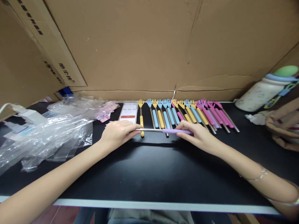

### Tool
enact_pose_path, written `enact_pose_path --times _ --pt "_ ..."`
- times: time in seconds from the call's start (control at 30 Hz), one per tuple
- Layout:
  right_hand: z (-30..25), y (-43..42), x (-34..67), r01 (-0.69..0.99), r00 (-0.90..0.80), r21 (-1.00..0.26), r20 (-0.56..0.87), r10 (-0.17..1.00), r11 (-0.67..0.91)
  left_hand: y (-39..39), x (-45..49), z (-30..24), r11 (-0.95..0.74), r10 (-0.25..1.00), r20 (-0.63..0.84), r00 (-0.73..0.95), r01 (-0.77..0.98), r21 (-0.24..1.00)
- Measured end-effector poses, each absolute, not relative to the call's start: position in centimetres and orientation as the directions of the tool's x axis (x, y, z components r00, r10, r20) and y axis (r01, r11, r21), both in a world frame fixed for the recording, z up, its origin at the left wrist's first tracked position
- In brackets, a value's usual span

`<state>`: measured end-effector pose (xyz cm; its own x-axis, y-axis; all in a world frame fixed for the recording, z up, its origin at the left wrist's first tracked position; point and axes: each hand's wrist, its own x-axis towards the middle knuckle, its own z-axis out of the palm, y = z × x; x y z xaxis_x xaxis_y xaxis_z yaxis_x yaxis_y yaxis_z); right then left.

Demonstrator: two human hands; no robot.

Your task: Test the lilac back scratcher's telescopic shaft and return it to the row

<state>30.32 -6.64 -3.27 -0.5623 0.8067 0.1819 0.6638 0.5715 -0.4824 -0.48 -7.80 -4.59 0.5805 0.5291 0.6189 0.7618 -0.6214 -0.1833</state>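
A back scratcher with a purple grip (171,131) and a metal rod is held level above the black table. My left hand (118,133) is closed around its left end, hiding most of the claw head. At the other end, the fingers of my right hand (196,133) pinch the purple grip. Just behind the rod lies a yellow back scratcher (141,119), claw pointing to the back. To its right, several blue, yellow and pink back scratchers (167,116) lie side by side in a row, some overlapping.
A phone showing a timer (128,113) lies behind my left hand. Clear plastic bags (56,130) and a white charger (35,116) cover the left side. At the right are a tilted bottle (259,91) and a brown bag (283,124). Cardboard walls (144,46) enclose the back.
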Motion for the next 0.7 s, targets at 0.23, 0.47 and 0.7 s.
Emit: enact_pose_path --times 0.23,0.47,0.7 --pt "-2.6 -6.9 30.3 0.73 -0.497 -0.407 0.234 0.835 0.549 -8.7 0.3 -4.5 -0.585 0.579 0.626 0.523 0.801 -0.128" --pt "-1.9 -6.8 30.4 0.697 -0.482 -0.448 0.285 0.828 0.56 -8.5 0.2 -4.1 -0.549 0.635 0.582 0.508 0.827 -0.122" --pt "-2.6 -5.9 31.5 0.647 -0.509 -0.492 0.289 0.811 0.582 -7.8 -0.7 -3.6 -0.519 0.636 0.575 0.514 0.837 -0.174"
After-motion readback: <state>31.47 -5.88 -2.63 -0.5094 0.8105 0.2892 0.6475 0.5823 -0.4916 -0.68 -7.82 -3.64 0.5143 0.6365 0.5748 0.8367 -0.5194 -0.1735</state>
